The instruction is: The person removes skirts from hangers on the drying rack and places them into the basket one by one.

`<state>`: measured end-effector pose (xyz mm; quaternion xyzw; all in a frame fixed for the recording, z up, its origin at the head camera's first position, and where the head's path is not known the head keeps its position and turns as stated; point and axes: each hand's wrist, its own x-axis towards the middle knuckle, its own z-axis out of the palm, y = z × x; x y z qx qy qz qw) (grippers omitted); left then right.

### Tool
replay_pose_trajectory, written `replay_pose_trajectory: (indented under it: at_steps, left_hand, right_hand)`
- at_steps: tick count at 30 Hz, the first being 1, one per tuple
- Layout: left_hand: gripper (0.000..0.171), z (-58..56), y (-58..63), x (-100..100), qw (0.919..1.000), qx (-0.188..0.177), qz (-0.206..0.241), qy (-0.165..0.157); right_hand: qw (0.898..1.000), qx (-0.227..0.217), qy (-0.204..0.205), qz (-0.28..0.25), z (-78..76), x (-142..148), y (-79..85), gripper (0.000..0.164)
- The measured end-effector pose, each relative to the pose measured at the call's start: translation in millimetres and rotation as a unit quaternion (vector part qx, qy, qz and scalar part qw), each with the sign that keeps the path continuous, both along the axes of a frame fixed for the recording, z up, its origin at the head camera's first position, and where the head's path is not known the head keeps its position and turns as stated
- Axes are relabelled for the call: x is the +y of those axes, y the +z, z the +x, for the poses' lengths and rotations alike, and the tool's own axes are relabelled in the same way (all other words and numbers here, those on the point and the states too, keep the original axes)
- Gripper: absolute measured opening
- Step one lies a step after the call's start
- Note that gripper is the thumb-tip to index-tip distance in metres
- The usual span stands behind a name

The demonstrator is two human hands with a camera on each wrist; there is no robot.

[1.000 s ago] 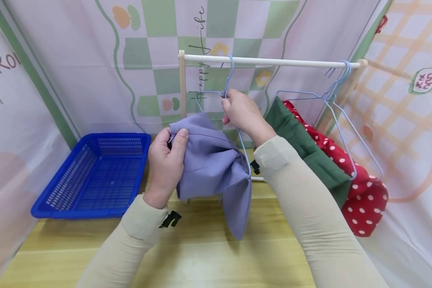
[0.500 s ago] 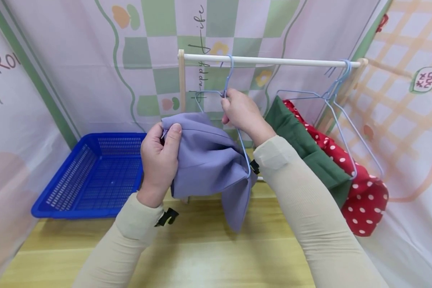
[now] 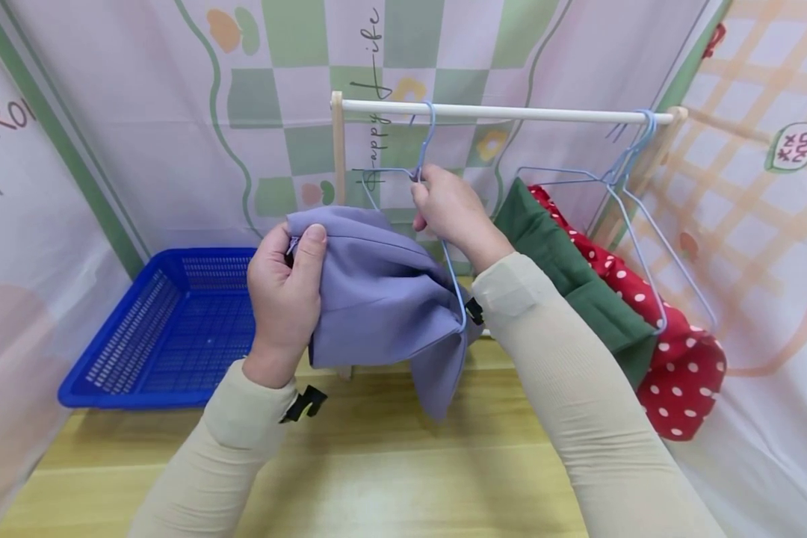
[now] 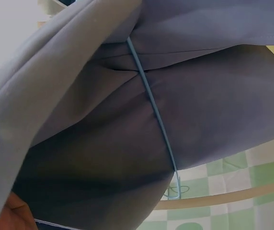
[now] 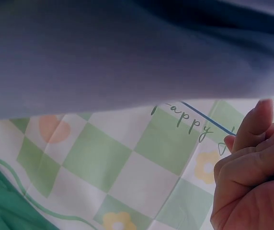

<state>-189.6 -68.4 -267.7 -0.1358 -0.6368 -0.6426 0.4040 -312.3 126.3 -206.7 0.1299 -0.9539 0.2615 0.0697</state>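
A lavender garment (image 3: 370,314) with a small zipper near its top edge is draped over a light-blue wire hanger (image 3: 452,273), one pointed flap hanging lower. My left hand (image 3: 285,299) pinches the garment's upper left corner between thumb and fingers. Up at the hanger's neck, my right hand (image 3: 459,213) grips the wire just below the hook, which sits over the white rod (image 3: 511,113). In the left wrist view the hanger's bar (image 4: 156,108) runs across the cloth. The right wrist view shows curled fingers (image 5: 252,165) at the wire, below blurred cloth.
Further right on the rod, more blue hangers (image 3: 622,168) carry a green garment (image 3: 571,288) and a red one with white dots (image 3: 686,373). A blue plastic basket (image 3: 81,396) stands left on the wooden table (image 3: 403,478). Patterned curtains (image 3: 296,45) enclose the space.
My left hand has drawn the garment's corner to the left, spreading the cloth wider, and the lower flap has risen slightly. The right hand stays at the hanger's neck.
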Motion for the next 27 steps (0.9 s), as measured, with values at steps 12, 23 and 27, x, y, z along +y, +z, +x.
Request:
replay_pose_trajectory:
  at_steps: [12, 23, 27]
  left_hand:
    - [0.021, 6.7, 9.3, -4.6, 0.9995, 0.03, 0.005, -0.011]
    - [0.022, 1.8, 6.3, -13.9, 0.9989, 0.047, -0.001, 0.006]
    - [0.021, 3.3, 9.5, -15.7, 0.9986, 0.052, 0.002, 0.008]
  right_hand:
    - [1.0, 0.002, 0.003, -0.001, -1.3, 0.7, -1.3, 0.031]
    - [1.0, 0.002, 0.008, -0.006, -1.5, 0.4, -1.1, 0.032]
    - [1.0, 0.002, 0.007, -0.004, -1.2, 0.2, -1.1, 0.032]
